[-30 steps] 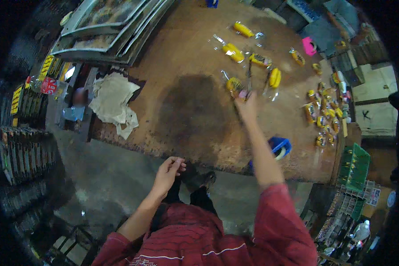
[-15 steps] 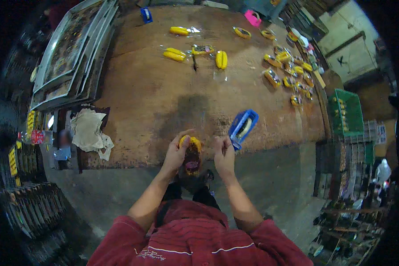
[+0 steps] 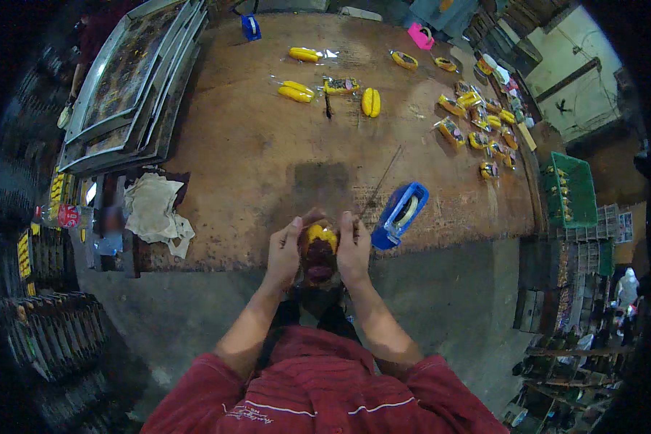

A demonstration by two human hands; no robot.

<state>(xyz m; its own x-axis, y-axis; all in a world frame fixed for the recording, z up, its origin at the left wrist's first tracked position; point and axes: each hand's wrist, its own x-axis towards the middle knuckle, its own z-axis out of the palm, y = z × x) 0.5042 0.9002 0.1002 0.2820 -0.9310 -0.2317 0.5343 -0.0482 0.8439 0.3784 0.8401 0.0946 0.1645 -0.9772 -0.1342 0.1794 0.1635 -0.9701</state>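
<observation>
Between my hands, at the table's near edge, is a bread bun (image 3: 320, 249) in a clear plastic bag, yellow at its far end with dark topping below. My left hand (image 3: 283, 252) is closed on the left side of the bag, thumb up. On the opposite side my right hand (image 3: 354, 249) grips the bag near its far end, fingers bent in. Whether a strip of tape is in those fingers is too small to tell. Just right of that hand stands a blue tape dispenser (image 3: 400, 215) with a pale roll.
Several bagged yellow buns (image 3: 477, 119) lie at the table's right, others (image 3: 295, 91) farther back. Stacked metal trays (image 3: 126, 87) lean at the left, near a crumpled cloth (image 3: 154, 210). A green crate (image 3: 573, 189) stands beyond the right edge. Two more tape dispensers sit far back.
My right hand has moved left from the blue dispenser to the bagged bun and now grips its side. My left hand still holds it. The dispenser has shifted slightly in view.
</observation>
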